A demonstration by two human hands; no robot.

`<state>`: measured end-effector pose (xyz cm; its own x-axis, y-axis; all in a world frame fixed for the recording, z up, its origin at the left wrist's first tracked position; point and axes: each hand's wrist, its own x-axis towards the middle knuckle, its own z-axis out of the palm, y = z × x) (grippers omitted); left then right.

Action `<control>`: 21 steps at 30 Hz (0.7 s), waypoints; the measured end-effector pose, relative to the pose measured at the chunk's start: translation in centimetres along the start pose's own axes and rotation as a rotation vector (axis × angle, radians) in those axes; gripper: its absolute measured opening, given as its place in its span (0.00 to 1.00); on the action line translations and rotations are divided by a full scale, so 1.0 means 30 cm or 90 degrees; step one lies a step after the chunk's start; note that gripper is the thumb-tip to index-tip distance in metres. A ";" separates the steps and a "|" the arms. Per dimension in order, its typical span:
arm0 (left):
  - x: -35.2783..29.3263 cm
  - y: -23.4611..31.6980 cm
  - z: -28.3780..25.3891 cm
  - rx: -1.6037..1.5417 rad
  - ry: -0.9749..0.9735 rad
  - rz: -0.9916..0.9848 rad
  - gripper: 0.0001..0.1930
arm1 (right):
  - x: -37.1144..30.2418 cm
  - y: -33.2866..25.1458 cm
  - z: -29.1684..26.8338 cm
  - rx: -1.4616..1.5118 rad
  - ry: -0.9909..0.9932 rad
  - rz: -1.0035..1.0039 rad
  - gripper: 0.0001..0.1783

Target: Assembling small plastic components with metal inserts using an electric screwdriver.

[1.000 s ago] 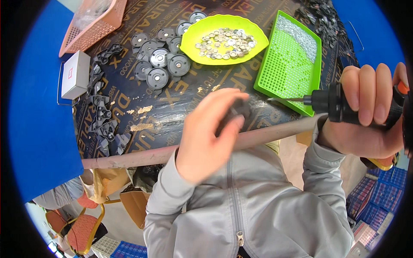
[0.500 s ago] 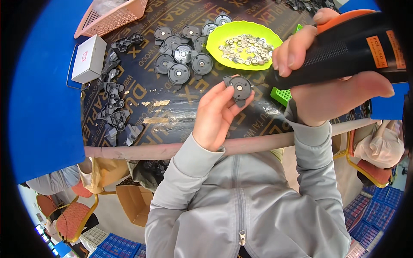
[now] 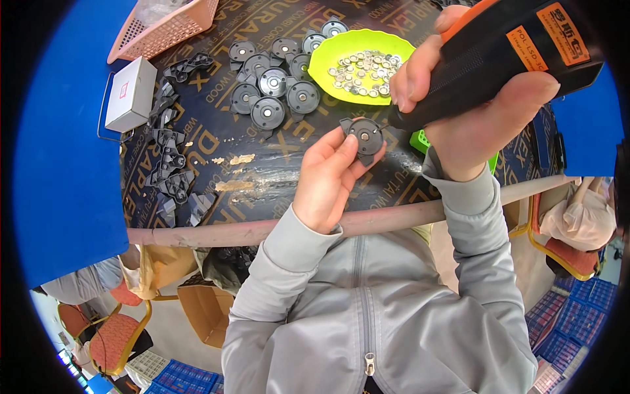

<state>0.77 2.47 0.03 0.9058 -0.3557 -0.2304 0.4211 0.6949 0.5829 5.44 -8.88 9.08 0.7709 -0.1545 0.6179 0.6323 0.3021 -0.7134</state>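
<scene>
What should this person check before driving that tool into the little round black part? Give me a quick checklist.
1. Round black part gripped in the left hand: ok, fingers hold its edge.
2. Power screwdriver firm in the right hand: ok.
3. Tool tip lined up with the part's centre: not ok, it sits at the rim.
4. Screw already seated: cannot tell.
5. Fingertips away from the tip: cannot tell, they look close.
6. Yellow-green bowl of small metal pieces within reach: ok.

round black disc part [image 3: 365, 136]; held above table | black-orange power screwdriver [image 3: 489, 56]; tip touching disc
</scene>
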 end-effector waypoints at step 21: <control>-0.004 -0.005 -0.005 0.032 0.009 0.001 0.13 | -0.018 0.014 0.011 -0.045 0.001 0.094 0.39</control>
<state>0.61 2.50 -0.15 0.9072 -0.3456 -0.2401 0.4171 0.6629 0.6217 5.27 -8.35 8.56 0.8557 -0.1153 0.5044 0.5163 0.2542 -0.8178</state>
